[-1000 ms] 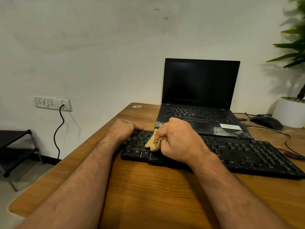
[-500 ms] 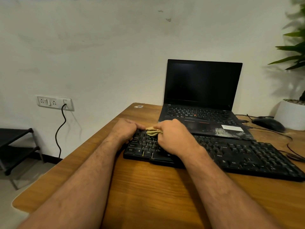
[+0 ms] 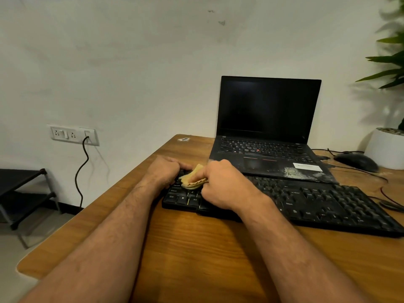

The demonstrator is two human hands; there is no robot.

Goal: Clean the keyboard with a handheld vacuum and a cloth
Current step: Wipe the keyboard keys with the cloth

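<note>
A black keyboard (image 3: 317, 202) lies across the wooden desk (image 3: 207, 259), in front of an open laptop. My right hand (image 3: 223, 184) grips a folded yellow cloth (image 3: 192, 179) and presses it onto the keys at the keyboard's left end. My left hand (image 3: 166, 171) sits on the keyboard's far left corner with its fingers curled over the edge, holding it. No handheld vacuum is in view.
A black laptop (image 3: 269, 132) with a dusty palm rest stands behind the keyboard. A black mouse (image 3: 356, 161), cables and a white plant pot (image 3: 387, 147) are at the right. A wall socket (image 3: 72, 134) with a black cord and a dark shelf (image 3: 19, 193) are at the left.
My right hand has moved the cloth over the left keys, first away from me towards the top row, then back a little. My left hand has stayed on the corner.
</note>
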